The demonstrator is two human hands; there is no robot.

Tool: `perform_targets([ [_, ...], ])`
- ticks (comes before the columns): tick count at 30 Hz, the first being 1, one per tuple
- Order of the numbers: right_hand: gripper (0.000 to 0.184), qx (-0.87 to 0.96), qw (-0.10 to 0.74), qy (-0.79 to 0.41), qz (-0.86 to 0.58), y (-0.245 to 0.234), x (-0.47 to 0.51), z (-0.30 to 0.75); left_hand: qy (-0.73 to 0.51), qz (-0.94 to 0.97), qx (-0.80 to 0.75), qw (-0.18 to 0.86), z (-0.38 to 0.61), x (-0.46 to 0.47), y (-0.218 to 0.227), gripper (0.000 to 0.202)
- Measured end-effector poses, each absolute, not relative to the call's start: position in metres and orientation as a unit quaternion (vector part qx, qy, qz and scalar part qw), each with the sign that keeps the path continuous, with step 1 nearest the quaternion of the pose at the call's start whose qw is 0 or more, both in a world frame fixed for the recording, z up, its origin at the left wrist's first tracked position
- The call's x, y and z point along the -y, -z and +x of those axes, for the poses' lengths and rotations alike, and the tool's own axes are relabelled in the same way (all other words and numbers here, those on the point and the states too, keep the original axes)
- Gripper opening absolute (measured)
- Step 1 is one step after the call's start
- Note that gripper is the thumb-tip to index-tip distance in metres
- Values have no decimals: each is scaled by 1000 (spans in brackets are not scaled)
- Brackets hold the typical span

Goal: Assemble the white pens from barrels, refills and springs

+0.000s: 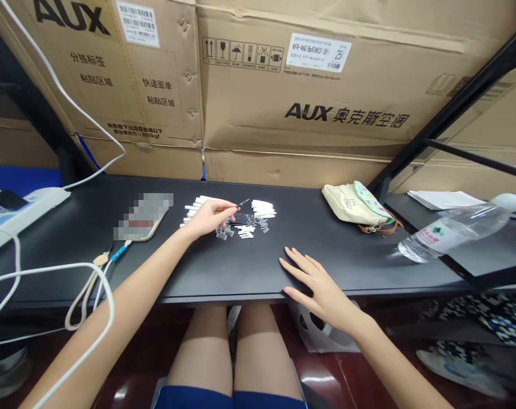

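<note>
the left hand [209, 218] pinches a thin black stick [243, 203] above little white tubes [263, 208]. the right hand [319, 287] lies open and flat on the black table [240, 272].

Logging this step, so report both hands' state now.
Left hand: closed, holding a thin dark rod.
Right hand: open, resting on the black desk, holding nothing.
</note>
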State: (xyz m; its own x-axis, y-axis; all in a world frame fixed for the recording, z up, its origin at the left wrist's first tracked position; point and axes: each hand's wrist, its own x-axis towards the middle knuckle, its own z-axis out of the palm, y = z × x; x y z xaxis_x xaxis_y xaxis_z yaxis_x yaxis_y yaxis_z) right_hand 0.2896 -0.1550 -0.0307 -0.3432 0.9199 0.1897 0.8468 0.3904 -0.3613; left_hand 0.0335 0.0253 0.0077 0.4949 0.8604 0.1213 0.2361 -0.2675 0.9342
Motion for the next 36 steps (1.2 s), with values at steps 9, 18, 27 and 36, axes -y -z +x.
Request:
perform_targets([
  [9, 32, 619, 440, -432, -486, 21, 160, 272, -337, 722, -376, 473, 33, -26, -7, 34],
  [18, 56, 550, 528, -388, -517, -18, 33, 222, -321, 725, -362, 491, 32, -20, -17, 33],
  [27, 38, 539, 529, -491, -434, -5, -9, 228, -268, 732, -387, 493, 30, -18, -20, 33],
  [36, 31, 599, 485, -490, -408, -5, -3, 232, -238, 740, -387, 496, 31, -19, -19, 34],
])
